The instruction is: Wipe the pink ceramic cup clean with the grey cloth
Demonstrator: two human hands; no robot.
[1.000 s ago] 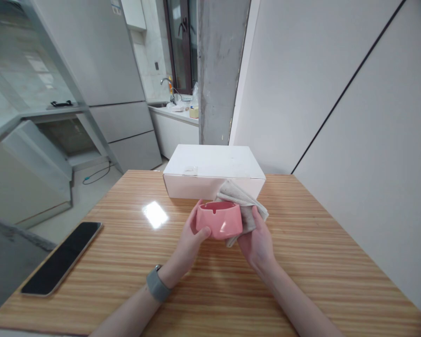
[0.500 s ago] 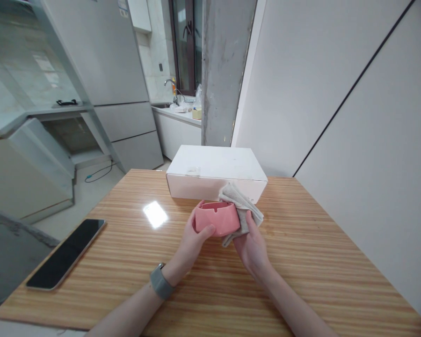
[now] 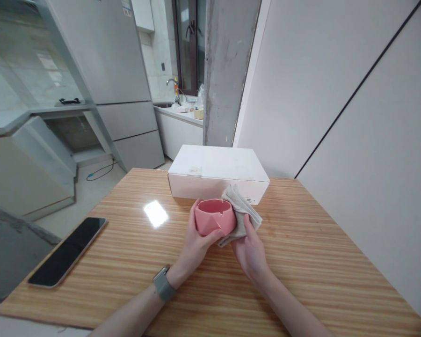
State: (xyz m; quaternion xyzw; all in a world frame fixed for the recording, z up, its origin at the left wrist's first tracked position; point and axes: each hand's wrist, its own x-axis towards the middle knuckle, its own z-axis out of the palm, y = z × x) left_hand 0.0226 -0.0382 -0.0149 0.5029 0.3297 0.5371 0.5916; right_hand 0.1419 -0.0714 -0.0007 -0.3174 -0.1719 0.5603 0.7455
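Observation:
A pink ashtray [image 3: 213, 221] with faceted sides and notches in its rim is held above the table. My left hand [image 3: 193, 241] grips it from the left, thumb across the front and fingers round the far side. Pressed against its right side is a folded grey cloth [image 3: 244, 214]. My right hand [image 3: 250, 245] holds this cloth, thumb on top, with the other fingers partly hidden beneath it. The ashtray's underside cannot be seen.
Behind my hands, a white cardboard box [image 3: 217, 173] sits on the wood-grain table [image 3: 301, 262]. A dark-screened phone [image 3: 68, 252] lies near the table's left edge. Beyond stand a grey fridge [image 3: 101, 61] and a counter with a sink faucet [image 3: 173, 86].
The ashtray has turned in my left hand, so a rim notch has moved from the middle to the right. My right hand and the cloth have shifted slightly left.

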